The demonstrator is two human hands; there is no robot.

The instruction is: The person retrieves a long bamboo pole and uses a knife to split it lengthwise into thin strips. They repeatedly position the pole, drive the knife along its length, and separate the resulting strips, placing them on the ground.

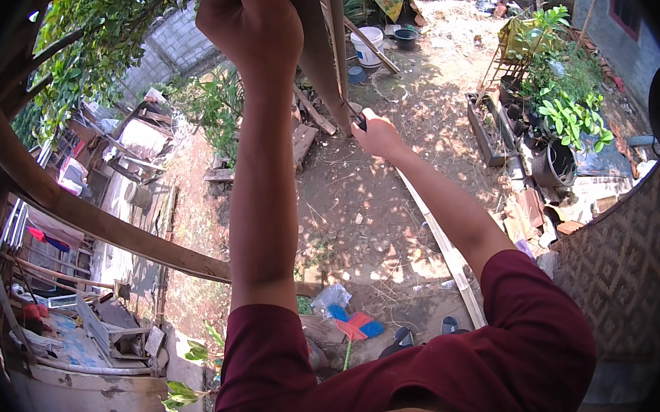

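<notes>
My left hand (253, 22) is raised at the top of the view with its fingers curled closed. It is beside a broad grey-brown post (320, 58), and whatever its fingers grip is hidden. My right hand (380, 136) is lower, near the middle, wrapped round a small black-handled tool (361, 121). The tool's tip is against or close to the lower end of the post; its kind is too small to make out. A long pale bamboo strip (443, 246) runs from below my right forearm toward my feet.
A curved wooden pole (133, 245) crosses the left side. Leafy branches (89, 17) hang at upper left. A white bucket (367, 45) stands beyond the post. Potted plants (573, 124) are at the right, beside a woven bamboo panel (628, 260). A red-and-blue broom (353, 325) lies near my feet.
</notes>
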